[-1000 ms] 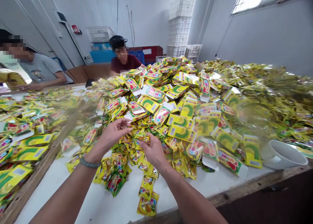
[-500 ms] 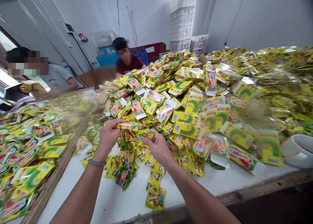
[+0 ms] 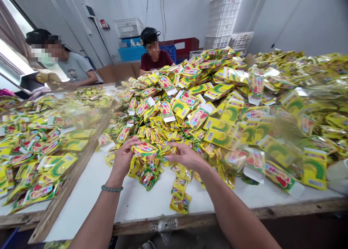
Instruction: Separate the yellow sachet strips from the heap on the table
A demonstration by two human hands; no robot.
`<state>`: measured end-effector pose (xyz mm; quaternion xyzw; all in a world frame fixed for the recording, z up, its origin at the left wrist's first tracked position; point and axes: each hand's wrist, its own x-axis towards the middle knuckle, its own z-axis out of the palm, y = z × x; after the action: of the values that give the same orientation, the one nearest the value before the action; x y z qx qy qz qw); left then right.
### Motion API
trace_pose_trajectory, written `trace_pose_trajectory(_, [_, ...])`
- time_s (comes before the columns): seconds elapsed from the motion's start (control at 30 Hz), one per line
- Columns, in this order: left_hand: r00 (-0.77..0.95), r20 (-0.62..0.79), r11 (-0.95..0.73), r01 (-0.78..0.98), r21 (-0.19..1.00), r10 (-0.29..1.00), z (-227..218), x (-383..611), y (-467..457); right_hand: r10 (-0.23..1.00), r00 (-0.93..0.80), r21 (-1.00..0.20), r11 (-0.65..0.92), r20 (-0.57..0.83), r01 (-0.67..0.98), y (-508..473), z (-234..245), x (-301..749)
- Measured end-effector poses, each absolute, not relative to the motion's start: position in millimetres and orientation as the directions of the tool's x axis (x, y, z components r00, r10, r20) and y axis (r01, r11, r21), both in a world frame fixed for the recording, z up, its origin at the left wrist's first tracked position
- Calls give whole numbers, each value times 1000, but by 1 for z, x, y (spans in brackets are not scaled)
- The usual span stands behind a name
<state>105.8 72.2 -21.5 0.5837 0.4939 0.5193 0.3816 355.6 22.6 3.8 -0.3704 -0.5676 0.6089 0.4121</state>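
My left hand (image 3: 123, 159) grips a flattened yellow carton (image 3: 145, 150) with red and green print, holding it just above the white table (image 3: 89, 191). My right hand (image 3: 186, 156) is beside it on the right, fingers curled around small yellow sachets (image 3: 170, 150) near the carton's end. Under both hands lies a loose heap of small sachets (image 3: 150, 174). Behind them rises a large pile of flat yellow cartons (image 3: 206, 107).
A wooden strip (image 3: 71, 185) divides the table; more cartons (image 3: 40, 147) lie to its left. Two people sit at the far side, one in grey (image 3: 71, 69) and one in dark red (image 3: 154, 58). White crates (image 3: 223, 17) stand stacked at the back wall. A white bowl (image 3: 337, 174) shows at the right edge.
My left hand has taken a carton from the pile and brought it nearer. My right hand has lifted with sachets toward it. My view has swung to the right and down.
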Motion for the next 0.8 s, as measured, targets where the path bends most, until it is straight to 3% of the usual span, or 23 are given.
trace_pose_trajectory(0.13, [27,252,-254,113,961,967,-29,107,67,858,-511,-972,-168,-61,-167,20,2,347])
trace_pose_trajectory(0.23, [40,305,-307,164,938,952,-32,114,65,782,-614,-945,-271,-106,-182,18,0,340])
trace_pose_trajectory(0.37, [-17,387,-347,407,845,922,-29,125,61,812,-569,-987,-164,-134,-1,19,-4,340])
trace_pose_trajectory(0.43, [-108,312,-228,468,854,944,-28,130,56,868,-484,-985,-33,-114,172,20,-7,339])
trace_pose_trajectory(0.5, [-145,150,-81,401,913,978,-27,136,50,916,-393,-953,47,-79,301,21,-9,337])
trace_pose_trajectory(0.6, [16,-55,50,212,976,998,-26,143,43,950,-306,-913,73,-58,400,20,-10,334])
trace_pose_trajectory(0.7, [101,-91,67,220,973,991,-24,146,40,961,-268,-903,63,-60,426,21,-8,336])
trace_pose_trajectory(0.8, [106,-83,55,248,967,991,-23,145,40,989,-142,-956,5,-39,295,27,-7,343])
